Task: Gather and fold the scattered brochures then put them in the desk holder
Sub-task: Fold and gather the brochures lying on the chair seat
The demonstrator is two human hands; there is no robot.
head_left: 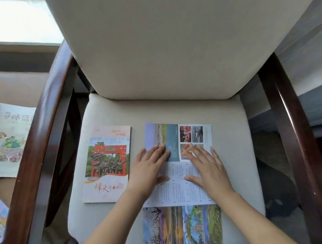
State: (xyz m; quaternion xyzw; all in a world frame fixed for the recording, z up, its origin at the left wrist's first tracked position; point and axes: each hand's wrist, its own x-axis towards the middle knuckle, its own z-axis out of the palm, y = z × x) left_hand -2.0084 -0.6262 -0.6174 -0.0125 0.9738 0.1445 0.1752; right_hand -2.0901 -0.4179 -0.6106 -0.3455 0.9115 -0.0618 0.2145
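Both my hands lie flat with fingers spread. My left hand [150, 169] and right hand [206, 168] press side by side on the long, unfolded, glossy paper brochure with photo panels [183, 226]. It lies on the beige fabric seat cushion [232, 135] of a dark wooden armchair. Its long axis runs from the seat's front towards the padded beige backrest [160, 45], and the far photo end stops short of the backrest. A strip of bare cushion shows on its right, before the right curved wooden armrest [291, 121]. To its left, apart from it, lies a folded brochure with a red gate on its cover [106, 164], parallel to it with the title nearest me. The left armrest [41, 131] bounds that side.
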